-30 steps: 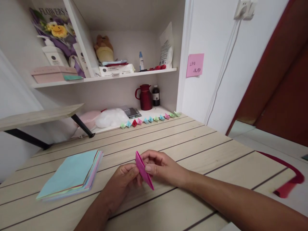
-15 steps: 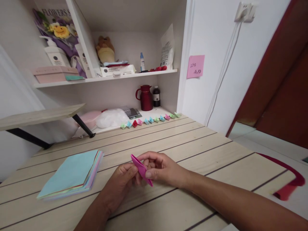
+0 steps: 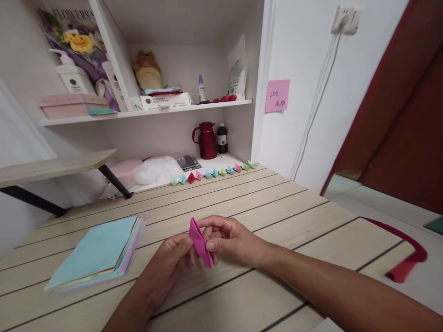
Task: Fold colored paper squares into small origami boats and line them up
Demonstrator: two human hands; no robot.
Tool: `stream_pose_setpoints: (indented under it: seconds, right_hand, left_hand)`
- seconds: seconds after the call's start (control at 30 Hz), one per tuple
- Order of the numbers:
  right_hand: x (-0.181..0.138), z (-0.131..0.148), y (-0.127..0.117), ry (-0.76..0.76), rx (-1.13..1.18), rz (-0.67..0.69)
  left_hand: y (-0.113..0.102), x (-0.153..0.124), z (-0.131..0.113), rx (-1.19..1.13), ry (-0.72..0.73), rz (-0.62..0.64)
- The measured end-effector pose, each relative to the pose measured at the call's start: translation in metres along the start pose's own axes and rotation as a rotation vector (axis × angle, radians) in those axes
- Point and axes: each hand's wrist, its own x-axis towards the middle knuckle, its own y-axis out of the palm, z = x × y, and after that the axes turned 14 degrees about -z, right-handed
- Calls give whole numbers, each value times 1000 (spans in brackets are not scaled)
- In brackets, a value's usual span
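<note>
A folded magenta paper piece (image 3: pixel 200 241) is held just above the wooden table (image 3: pixel 263 203), pinched from both sides. My left hand (image 3: pixel 169 265) grips its left edge with fingertips closed. My right hand (image 3: pixel 230 240) pinches its right side between thumb and fingers. A stack of coloured square papers (image 3: pixel 98 251), light blue on top, lies on the table to the left of my hands.
A row of several small folded paper boats (image 3: pixel 214 172) lines the table's far edge. Behind stand a red jug (image 3: pixel 206 139), a dark bottle (image 3: pixel 222 138) and shelves with boxes and bottles. A pink note (image 3: pixel 277 96) sticks on the wall. A red door (image 3: pixel 401 115) is at right.
The magenta piece has been squeezed and turned a little between my fingers, so it looks shorter and more closed now. Both hands stayed in about the same spot.
</note>
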Motion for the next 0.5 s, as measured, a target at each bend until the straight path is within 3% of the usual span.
stream_pose_setpoints:
  seconds: [0.2,0.4,0.5]
  right_hand:
    - [1,0,0,-1,-80,-106]
    - [-1,7,0,-60,-375,-307]
    - [-2,9,1,-83,-508,-313]
  left_hand:
    - [2,1,-1,65,20,-35]
    - [2,6,1,427,112,-133]
    - [3,7,0,482,104,-141]
